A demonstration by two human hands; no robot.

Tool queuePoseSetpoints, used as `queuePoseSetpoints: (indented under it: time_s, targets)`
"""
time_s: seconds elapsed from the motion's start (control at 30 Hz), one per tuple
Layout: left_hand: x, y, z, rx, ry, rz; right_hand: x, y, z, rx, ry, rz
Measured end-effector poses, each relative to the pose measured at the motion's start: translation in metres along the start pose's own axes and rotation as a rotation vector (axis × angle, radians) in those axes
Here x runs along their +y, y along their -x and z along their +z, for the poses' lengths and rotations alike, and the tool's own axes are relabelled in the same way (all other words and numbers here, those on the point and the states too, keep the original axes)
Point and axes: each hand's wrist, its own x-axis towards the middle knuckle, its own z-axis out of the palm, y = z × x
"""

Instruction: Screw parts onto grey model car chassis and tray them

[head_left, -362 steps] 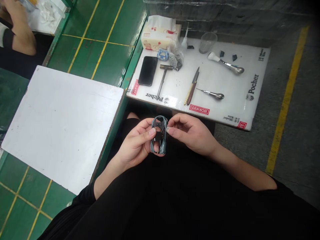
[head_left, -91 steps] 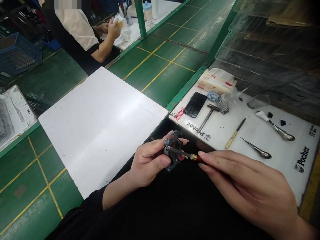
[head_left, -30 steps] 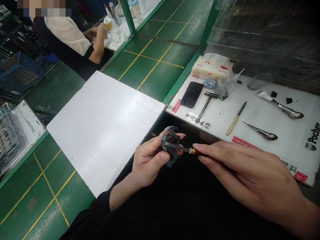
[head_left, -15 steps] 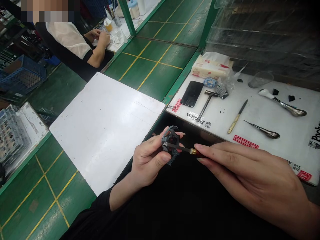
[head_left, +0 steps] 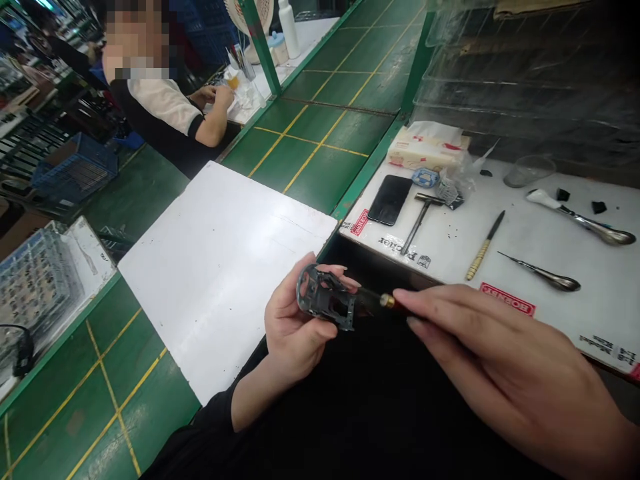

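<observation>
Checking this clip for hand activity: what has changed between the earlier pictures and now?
The right hand has let go of the car shell and now pinches a red-handled tool, taken from the white mat, its shaft at the shell. The left hand has turned the shell sideways. The phone stayed put.

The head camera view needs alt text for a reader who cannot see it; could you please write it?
The person's left hand holds a dark grey model car body shell while the right hand holds a red-handled tool to it. Beyond them lies a white Pocher board with a phone, small hammer and awl; a co-worker sits further off.
</observation>
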Motion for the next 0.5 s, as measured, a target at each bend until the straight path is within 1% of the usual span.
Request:
queuePoseSetpoints:
  time_s: [0.07,0.13,0.23,0.33,0.4,0.5]
  targets:
    - [-0.001,0.0,-0.002,-0.011,-0.067,0.046,-0.004,0.004,0.005,0.015,-0.04,-0.05]
    - [-0.002,0.001,-0.005,-0.019,-0.144,0.071,-0.008,0.011,0.011,0.031,-0.058,-0.069]
    - [-0.004,0.004,-0.009,-0.016,-0.222,0.098,-0.011,0.022,0.02,0.081,-0.061,-0.033]
    - [-0.006,0.005,-0.013,-0.02,-0.25,0.125,-0.011,0.03,0.025,0.142,-0.051,0.004]
    - [-0.006,0.005,-0.015,-0.031,-0.26,0.135,-0.01,0.03,0.025,0.154,-0.058,-0.006]
    - [-0.005,0.005,-0.016,-0.042,-0.264,0.138,-0.01,0.023,0.021,0.128,-0.09,-0.033]
